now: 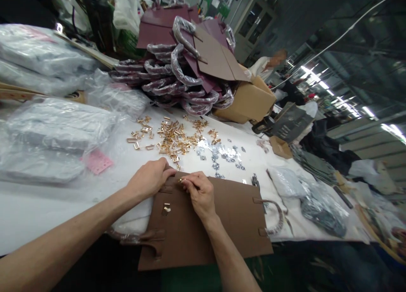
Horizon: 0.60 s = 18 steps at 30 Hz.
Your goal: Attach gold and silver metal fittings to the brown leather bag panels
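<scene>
A brown bag panel [234, 211] with handles at both ends lies across the near edge of the table, partly overhanging it. My left hand [154, 177] is closed on the panel's far left corner, its thumb on top and some fingers hidden. Just to its right, my right hand [200, 194] pinches a small gold metal fitting [182, 180] over the panel; its exact shape is too small to tell. A shiny metal clasp piece [166, 208] sits on the panel near its left handle [139, 237]. The right handle [279, 218] is wrapped in clear film.
Beyond the panel lie a heap of gold fittings [174, 137] and scattered metal plates [218, 156]. Plastic-wrapped bundles [57, 127] stand left. Maroon bag panels [158, 29] with wrapped handles are piled behind, beside a cardboard box [247, 99]. A person [261, 67] is in the background.
</scene>
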Available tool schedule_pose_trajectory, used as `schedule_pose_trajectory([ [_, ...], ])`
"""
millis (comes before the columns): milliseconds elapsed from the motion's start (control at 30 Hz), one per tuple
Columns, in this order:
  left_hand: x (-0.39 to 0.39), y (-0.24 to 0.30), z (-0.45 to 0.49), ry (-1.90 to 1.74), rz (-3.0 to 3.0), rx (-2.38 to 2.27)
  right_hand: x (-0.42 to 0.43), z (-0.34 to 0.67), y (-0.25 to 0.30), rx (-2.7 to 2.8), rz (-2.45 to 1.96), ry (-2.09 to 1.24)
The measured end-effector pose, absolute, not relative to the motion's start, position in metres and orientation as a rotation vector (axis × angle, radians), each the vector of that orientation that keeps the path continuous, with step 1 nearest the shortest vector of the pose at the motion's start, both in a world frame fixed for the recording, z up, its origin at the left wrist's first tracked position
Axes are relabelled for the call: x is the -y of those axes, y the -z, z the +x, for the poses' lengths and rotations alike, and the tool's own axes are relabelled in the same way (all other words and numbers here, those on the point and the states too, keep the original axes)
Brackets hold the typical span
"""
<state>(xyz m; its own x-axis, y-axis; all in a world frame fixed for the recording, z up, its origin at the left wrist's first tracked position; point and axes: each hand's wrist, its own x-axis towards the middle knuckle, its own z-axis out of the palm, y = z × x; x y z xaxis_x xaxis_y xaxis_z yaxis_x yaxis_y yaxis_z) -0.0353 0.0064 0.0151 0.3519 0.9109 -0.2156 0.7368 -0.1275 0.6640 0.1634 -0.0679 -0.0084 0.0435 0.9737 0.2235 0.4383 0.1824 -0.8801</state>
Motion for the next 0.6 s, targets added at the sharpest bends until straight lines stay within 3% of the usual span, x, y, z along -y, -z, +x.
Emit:
schedule_pose_trajectory([
  [600, -0.0124, -0.0145, -0.0404, -0.350, 1.807, -1.393, 0.0654, 0.1588, 0.0106, 1.754, -1.255, -0.648],
])
